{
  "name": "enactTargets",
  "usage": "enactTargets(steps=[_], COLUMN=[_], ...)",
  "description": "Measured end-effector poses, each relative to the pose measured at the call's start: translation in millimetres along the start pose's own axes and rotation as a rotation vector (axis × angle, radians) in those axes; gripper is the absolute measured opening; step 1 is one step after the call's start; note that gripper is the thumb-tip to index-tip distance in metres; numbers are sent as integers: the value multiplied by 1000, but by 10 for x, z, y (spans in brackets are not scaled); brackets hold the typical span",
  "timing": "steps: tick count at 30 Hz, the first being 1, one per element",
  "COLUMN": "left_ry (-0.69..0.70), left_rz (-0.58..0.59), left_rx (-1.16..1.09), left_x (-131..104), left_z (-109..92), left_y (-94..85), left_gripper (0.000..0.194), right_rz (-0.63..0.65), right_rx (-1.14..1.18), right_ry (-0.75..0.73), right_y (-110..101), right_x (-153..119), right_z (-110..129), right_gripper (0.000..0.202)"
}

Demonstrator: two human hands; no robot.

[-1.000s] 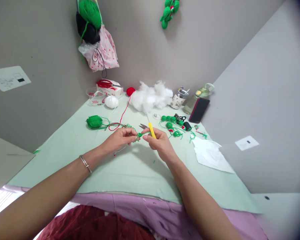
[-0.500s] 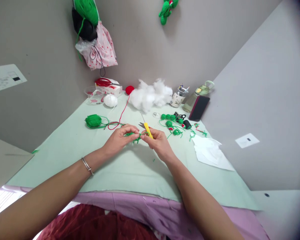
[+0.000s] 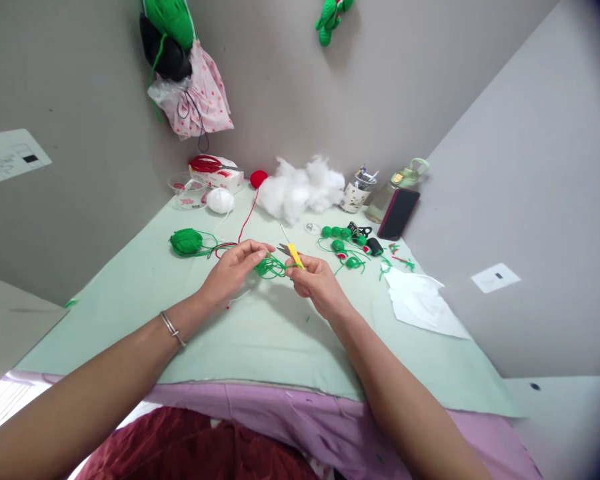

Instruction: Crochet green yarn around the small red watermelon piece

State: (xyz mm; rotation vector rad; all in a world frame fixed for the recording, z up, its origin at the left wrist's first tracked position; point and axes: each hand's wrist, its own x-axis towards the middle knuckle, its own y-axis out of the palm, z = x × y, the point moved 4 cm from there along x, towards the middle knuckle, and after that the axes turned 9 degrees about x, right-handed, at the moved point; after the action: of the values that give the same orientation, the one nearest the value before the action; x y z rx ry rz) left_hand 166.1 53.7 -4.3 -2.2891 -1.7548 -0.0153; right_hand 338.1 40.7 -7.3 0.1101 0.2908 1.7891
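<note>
Near the middle of the table, my left hand (image 3: 237, 268) is closed, thumb and fingers pinching a loose tangle of green yarn (image 3: 271, 267). My right hand (image 3: 316, 279) wraps round yellow-handled scissors (image 3: 295, 255), their dark blades pointing up and left. A thin metal shaft (image 3: 285, 233) sticks up beside the blades; its lower end is hidden. Green strands run from the tangle to my right fingertips. Below my left hand shows a pale strand (image 3: 240, 295) with a small red bit at its end.
At left lie a green yarn ball (image 3: 187, 242) and a white ball (image 3: 220, 201). Behind are red scissors (image 3: 205, 164) on a box, a red ball (image 3: 259, 179) and white stuffing (image 3: 300, 190). Green crocheted pieces (image 3: 338, 246), a phone (image 3: 399, 213) and torn paper (image 3: 420, 303) are at right.
My hands have moved slightly apart, and the green yarn between them now spreads into looser loops. The pale strand below my left hand has come into view.
</note>
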Motion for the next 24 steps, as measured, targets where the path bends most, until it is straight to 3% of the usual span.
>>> enactTargets(steps=[6,13,16,20,24], left_ry=[12,-4,-1,25,26], left_rz=[117,26,56,140,122], left_rx=[-6,-39,-73,-95,1], left_x=[-23,9,8,-14,-36], left_z=[12,38,0,-19,6], left_y=[107,-3,-14,66,115], left_gripper=[19,8,9,25,18], right_rz=[15,41,33,37,51], right_rx=[26,31,36,33,21], right_ry=[0,28,19,4,12], right_y=[9,13,6,7,20], right_x=[0,9,7,5,5], right_z=[-2,-33,-25,-26,-43], right_gripper=[21,19,20,22,23])
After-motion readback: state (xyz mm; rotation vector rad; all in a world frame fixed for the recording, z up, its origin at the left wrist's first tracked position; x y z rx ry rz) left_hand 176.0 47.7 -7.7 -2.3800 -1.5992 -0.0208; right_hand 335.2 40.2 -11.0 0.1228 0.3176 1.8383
